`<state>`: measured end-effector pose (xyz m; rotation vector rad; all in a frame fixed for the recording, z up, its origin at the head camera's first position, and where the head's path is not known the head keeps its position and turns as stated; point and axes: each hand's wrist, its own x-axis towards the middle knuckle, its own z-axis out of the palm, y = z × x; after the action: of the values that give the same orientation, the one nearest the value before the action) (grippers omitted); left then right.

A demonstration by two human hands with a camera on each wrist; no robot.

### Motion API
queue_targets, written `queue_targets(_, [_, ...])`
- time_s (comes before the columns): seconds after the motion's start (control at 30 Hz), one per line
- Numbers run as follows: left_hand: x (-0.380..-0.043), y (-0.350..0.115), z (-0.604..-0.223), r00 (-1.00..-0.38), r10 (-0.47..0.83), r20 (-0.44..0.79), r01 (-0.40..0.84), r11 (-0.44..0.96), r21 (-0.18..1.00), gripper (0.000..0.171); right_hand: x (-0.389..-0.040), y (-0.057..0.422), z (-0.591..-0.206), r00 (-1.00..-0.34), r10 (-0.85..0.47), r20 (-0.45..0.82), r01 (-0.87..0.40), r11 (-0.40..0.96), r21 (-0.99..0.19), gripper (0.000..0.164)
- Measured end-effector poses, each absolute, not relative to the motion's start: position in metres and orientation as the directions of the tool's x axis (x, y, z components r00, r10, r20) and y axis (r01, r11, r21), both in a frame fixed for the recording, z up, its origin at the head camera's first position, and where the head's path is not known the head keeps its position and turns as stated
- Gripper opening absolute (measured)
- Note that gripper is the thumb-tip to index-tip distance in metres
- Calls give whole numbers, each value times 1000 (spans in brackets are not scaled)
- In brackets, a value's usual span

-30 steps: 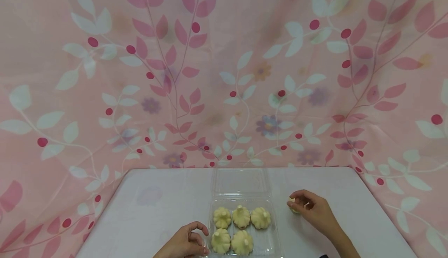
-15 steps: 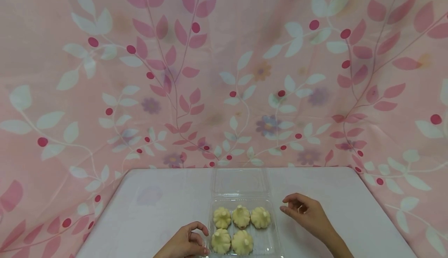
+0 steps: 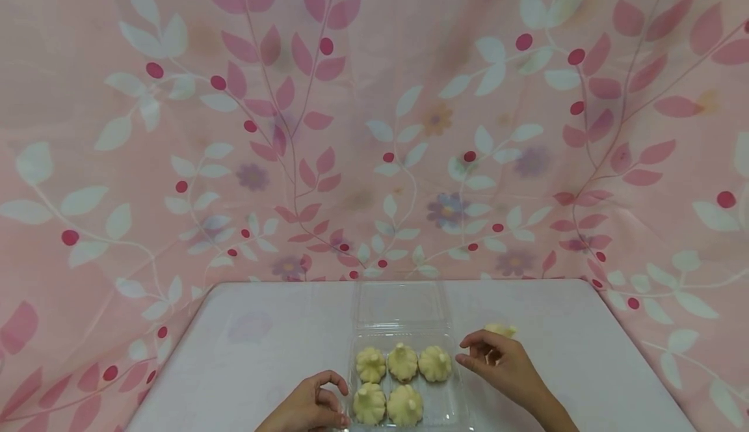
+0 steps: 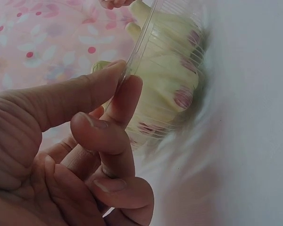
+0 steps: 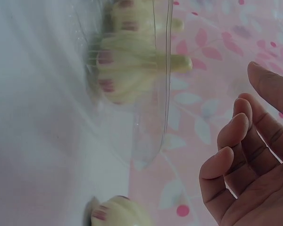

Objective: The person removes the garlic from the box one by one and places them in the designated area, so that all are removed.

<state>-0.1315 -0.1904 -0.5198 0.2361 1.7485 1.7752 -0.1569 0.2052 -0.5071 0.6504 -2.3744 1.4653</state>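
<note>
A clear plastic clamshell box (image 3: 440, 409) sits at the front of the table, holding several pale yellow garlic bulbs (image 3: 403, 362) with purple marks. Its front right compartment shows bare plastic. My left hand (image 3: 307, 403) is at the left side; in the left wrist view its thumb and forefinger pinch the box's rim (image 4: 144, 40). To the right of the box, my right hand (image 3: 506, 367) hovers with loosely bent fingers and nothing in them. Just behind it lies a loose garlic bulb (image 3: 501, 330), partly hidden by that hand, and visible low in the right wrist view.
The box's lid (image 3: 400, 305) lies folded back toward the rear of the table. A white-covered table (image 3: 281, 334) spreads to both sides. Behind it hangs a pink curtain (image 3: 363, 224) with leaves and flowers.
My right hand, which was at the loose garlic bulb, has left it and moved left toward the box. The bulb now shows behind the hand. My left hand stays put.
</note>
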Motion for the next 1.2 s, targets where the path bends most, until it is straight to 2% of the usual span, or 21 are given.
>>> queue_targets(0.2, [-132, -190, -519, -777, 562, -283, -304, 59, 951, 34, -155, 197, -510, -809, -290, 511, -586, 326, -742, 26])
queue_targets(0.37, [-132, -190, -519, -777, 560, -286, -297, 73, 952, 34, -154, 191, -509, -789, -325, 522, -608, 293, -738, 21])
queue_targets(0.67, [-133, -190, -519, -764, 577, -288, -315, 56, 947, 30, -146, 177, -496, -752, -353, 556, -648, 244, -722, 26])
queue_targets(0.83, [-133, -190, -517, -762, 578, -293, -321, 56, 946, 30, -150, 175, -507, -722, -384, 576, -676, 210, -707, 25])
queue_targets(1.07, [-133, -190, -517, -765, 571, -297, -315, 70, 946, 31, -151, 173, -520, -756, -423, 499, -617, 205, -760, 22])
queue_targets(1.2, [-132, -190, -517, -776, 551, -306, -309, 91, 947, 32, -150, 171, -522, -753, -447, 484, -608, 189, -771, 24])
